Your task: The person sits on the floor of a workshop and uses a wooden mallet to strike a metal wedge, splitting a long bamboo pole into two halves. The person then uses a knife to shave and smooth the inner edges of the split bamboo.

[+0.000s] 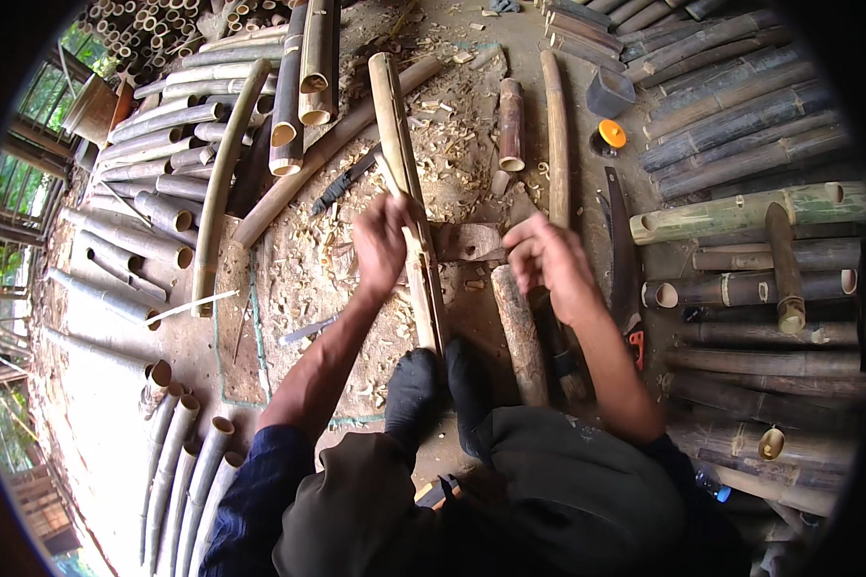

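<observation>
A split bamboo pole [391,101] stretches away from my feet, with a long lengthwise crack along its near part. My left hand [382,242] is closed beside it, fingers wrapped round a pale bamboo strip [388,174] that pokes out above the fist. Right of the pole, my right hand [554,262] is raised and smeared by motion. Its fingers look bent; whether anything is in them cannot be made out. A notched wooden block [469,241] lies between the hands. My black-socked feet [416,385] flank the pole's near end.
A black-wrapped tool handle [331,198] lies among shavings, left of the pole. At right are a rough round log [521,332], a handsaw [622,240] and an orange-lidded jar [608,137]. Bamboo poles [741,144] are stacked at right; several more [164,163] lie at left.
</observation>
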The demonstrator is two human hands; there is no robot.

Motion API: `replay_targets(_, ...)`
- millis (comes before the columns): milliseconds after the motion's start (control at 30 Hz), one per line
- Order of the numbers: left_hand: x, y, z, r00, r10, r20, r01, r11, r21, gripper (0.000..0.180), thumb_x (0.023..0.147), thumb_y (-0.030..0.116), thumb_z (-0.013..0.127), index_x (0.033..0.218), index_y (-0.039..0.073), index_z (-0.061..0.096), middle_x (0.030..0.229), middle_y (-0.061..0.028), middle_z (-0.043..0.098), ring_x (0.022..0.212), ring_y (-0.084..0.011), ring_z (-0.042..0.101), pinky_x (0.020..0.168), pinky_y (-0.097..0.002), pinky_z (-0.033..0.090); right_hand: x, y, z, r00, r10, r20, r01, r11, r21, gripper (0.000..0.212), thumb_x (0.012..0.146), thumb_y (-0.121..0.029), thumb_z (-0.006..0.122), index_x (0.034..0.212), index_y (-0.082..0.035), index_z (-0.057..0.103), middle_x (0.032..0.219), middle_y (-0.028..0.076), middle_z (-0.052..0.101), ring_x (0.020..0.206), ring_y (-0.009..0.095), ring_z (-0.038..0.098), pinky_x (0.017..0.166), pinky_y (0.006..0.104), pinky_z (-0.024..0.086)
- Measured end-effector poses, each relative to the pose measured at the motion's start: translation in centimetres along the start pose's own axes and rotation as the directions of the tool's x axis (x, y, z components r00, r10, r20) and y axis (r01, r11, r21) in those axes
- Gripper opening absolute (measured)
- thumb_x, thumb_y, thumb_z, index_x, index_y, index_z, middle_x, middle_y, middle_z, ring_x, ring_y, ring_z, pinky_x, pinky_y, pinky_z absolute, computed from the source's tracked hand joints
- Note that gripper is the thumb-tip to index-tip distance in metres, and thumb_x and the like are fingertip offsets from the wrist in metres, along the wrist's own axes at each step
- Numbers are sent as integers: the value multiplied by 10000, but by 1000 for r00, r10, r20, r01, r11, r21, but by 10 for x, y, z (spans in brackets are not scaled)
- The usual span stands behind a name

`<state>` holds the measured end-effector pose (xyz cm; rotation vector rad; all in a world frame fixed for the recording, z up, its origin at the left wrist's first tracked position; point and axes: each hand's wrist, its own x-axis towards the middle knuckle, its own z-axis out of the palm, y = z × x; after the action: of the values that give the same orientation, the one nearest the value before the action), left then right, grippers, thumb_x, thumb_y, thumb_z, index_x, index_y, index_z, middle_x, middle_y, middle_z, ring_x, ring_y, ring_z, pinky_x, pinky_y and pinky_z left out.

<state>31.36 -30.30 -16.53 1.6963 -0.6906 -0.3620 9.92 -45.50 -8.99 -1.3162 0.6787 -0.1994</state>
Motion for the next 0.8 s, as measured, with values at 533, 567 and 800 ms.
replay_targets(533,-32,-28,-12,678,501,538,-645,756,110,150,870,-38,576,983,13,659,1149,-189,657,1102,-263,644,864,-407,576,-7,81,-15,979,23,-203,-38,997,-70,373,1072,-378,515,981,-45,655,681,12,605,551,90,552,511,239,459)
replay_targets(567,2,-14,-10,945,168,281,-167,986,-27,136,998,28,547,987,-26,672,1027,-170,696,883,-215,646,741,-386,555,-7,82,-14,979,45,-200,-57,997,-52,369,1072,-375,515,981,-47,656,682,12,606,551,90,554,511,240,461)
replay_targets(800,-24,-3,24,840,407,358,-436,900,-1,128,916,76,622,994,7,695,1018,-144,706,906,-257,668,866,-395,569,-12,106,-3,980,127,-152,-135,990,-43,301,1059,-331,559,976,-61,662,672,5,596,536,81,542,479,248,441)
